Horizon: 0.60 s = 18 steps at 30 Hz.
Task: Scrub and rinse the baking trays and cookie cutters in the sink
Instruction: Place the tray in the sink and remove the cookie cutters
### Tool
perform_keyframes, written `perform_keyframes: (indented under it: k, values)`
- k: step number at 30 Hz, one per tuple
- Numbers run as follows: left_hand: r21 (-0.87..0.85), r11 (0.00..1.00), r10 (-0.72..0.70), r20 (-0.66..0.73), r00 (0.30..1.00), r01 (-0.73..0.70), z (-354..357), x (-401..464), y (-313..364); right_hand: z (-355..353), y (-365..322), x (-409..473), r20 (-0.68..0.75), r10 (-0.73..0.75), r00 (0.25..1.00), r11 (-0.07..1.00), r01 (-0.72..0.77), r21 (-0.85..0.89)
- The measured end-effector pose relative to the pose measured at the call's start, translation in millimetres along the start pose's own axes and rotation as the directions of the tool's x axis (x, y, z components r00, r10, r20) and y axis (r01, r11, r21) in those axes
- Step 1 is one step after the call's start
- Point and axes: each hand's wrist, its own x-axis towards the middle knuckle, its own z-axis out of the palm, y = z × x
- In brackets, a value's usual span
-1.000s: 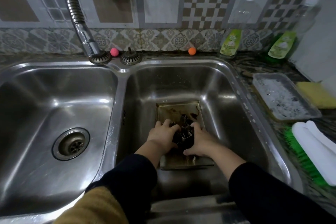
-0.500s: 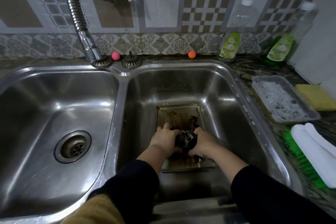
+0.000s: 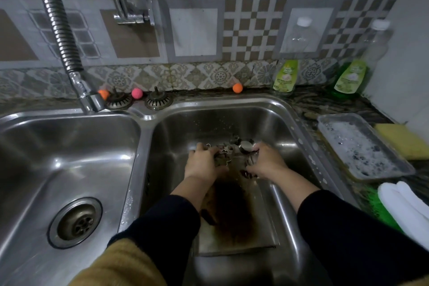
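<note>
A dirty baking tray (image 3: 234, 223) with dark brown stains lies flat on the bottom of the right sink basin (image 3: 290, 127). Both my hands are at its far end, holding a pile of metal cookie cutters (image 3: 228, 154). My left hand (image 3: 204, 165) grips the cutters on the left side of the pile. My right hand (image 3: 267, 162) grips the cutters on the right side. My palms hide part of the pile. A second tray (image 3: 362, 146), covered in soap foam, rests on the counter to the right.
The left basin (image 3: 58, 158) has an open drain (image 3: 75, 222). A flexible tap hose (image 3: 58, 25) hangs at the back left, beside two sink strainers (image 3: 139, 100). Two green soap bottles (image 3: 285, 76), a yellow sponge (image 3: 401, 141) and a green brush with a white handle (image 3: 404, 206) sit on the right.
Both hands have moved from the middle of the stained tray to its far end, taking the cutters along. The camera has tilted, so the tray's stained middle shows.
</note>
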Motion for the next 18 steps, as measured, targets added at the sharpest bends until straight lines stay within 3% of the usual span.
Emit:
perform_keyframes:
  k: [6, 10, 18]
  values:
    - [0.129, 0.986, 0.125, -0.169, 0.978, -0.103, 5.8, 70.3, 2.9, 4.9, 4.8, 66.4, -0.199, -0.159, 0.967, 0.968, 0.112, -0.226]
    - [0.13, 0.984, 0.142, -0.156, 0.978, -0.122, 29.7, 87.1, -4.1, 25.0, 18.2, 84.7, -0.207, -0.238, 0.949, 0.919, 0.151, -0.365]
    - [0.045, 0.996, 0.084, -0.178, 0.98, -0.077, 43.3, 73.5, -17.3, 34.7, 32.6, 79.7, -0.112, -0.242, 0.964, 0.95, 0.213, -0.227]
